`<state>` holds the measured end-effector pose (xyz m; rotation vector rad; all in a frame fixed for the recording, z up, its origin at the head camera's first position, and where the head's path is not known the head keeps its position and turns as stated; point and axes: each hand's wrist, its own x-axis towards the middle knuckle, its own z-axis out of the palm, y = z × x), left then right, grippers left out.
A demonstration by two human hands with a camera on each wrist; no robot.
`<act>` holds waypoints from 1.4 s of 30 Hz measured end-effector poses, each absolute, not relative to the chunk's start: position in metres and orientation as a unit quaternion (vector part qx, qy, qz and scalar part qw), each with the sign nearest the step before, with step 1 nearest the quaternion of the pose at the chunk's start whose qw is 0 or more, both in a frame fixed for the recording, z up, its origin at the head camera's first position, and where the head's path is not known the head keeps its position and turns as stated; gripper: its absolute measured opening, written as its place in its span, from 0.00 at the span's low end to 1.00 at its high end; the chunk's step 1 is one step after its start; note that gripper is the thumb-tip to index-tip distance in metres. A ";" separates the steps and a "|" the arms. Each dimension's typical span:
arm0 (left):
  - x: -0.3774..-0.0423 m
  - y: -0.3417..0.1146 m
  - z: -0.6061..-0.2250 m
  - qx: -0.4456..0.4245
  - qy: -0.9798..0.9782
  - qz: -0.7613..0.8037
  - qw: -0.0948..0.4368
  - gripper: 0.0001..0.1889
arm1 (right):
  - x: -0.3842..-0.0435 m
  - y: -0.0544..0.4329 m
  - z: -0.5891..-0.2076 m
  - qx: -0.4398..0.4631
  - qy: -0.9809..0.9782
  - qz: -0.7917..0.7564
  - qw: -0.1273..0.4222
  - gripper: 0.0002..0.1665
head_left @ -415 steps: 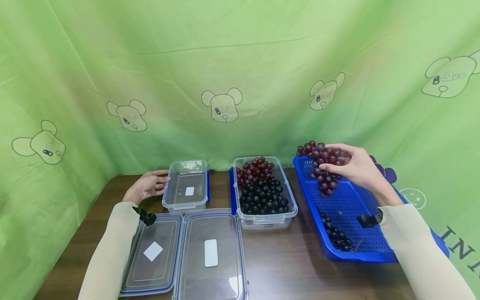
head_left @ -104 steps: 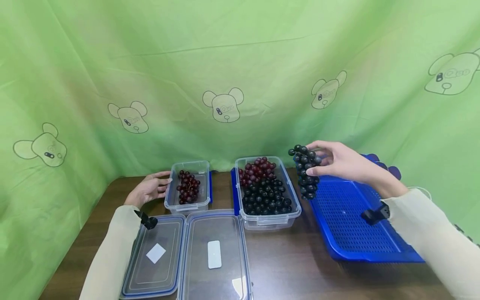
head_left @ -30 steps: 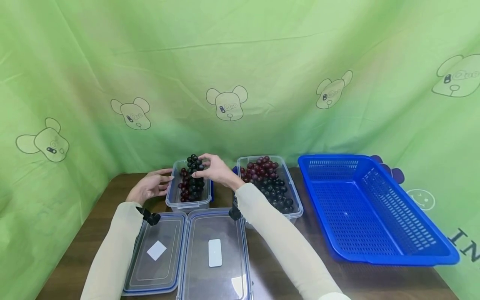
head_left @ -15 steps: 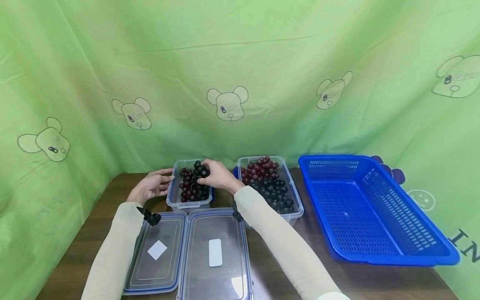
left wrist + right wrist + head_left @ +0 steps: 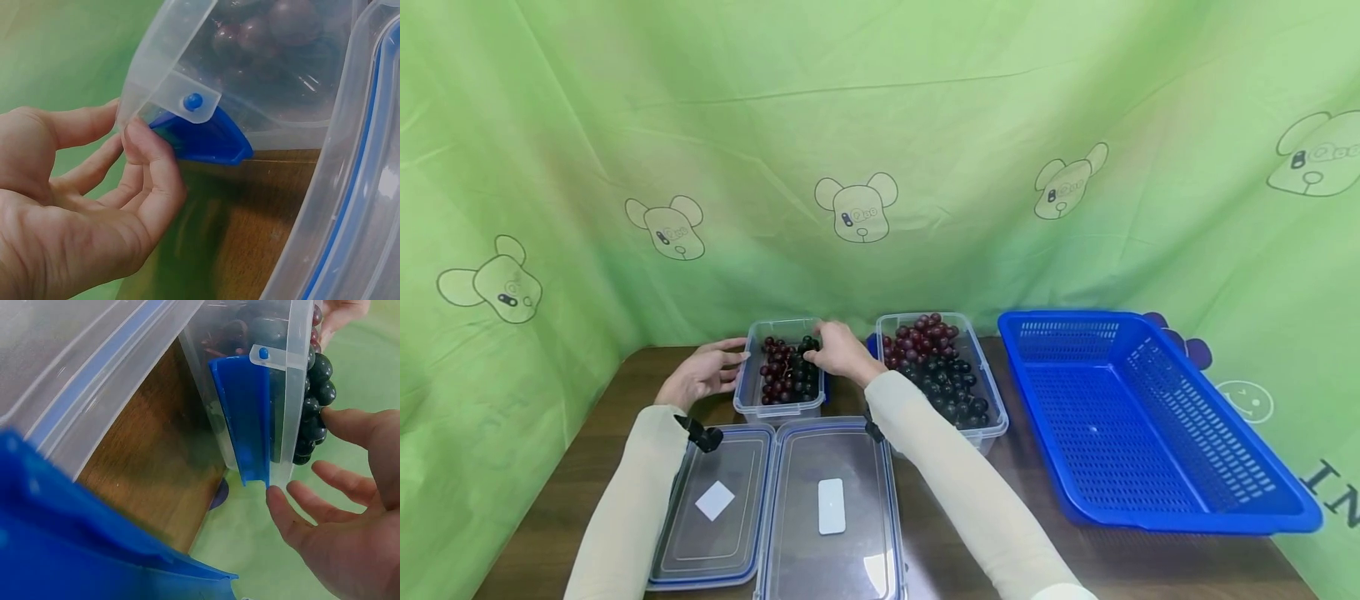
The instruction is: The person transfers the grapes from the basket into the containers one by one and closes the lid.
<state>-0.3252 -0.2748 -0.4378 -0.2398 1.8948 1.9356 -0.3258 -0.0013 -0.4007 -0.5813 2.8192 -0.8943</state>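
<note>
Black grapes (image 5: 805,382) lowered into smaller box (image 5: 777,411); right fingers (image 5: 351,427) touching them.

From my end I count two clear containers (image 5: 988,379), two lids (image 5: 707,542) with one white label (image 5: 831,507) each, and one blue basket (image 5: 1093,467). In the smaller container (image 5: 777,410) I make out one red bunch (image 5: 774,372) and one black bunch (image 5: 805,382). Five cartoon faces (image 5: 862,208) show on the green cloth (image 5: 737,50).
</note>
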 end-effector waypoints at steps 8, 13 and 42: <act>-0.325 -0.274 -0.438 -0.087 0.683 0.695 0.207 0.33 | -0.325 0.002 -0.399 -0.187 0.929 -0.311 0.067 0.31; -0.324 -0.274 -0.438 -0.087 0.684 0.695 0.205 0.33 | -0.324 0.002 -0.395 -0.193 0.923 -0.331 0.047 0.32; -0.252 -0.313 -0.414 0.004 0.846 0.508 0.163 0.29 | -0.237 -0.017 -0.360 -0.288 0.842 -0.450 0.077 0.22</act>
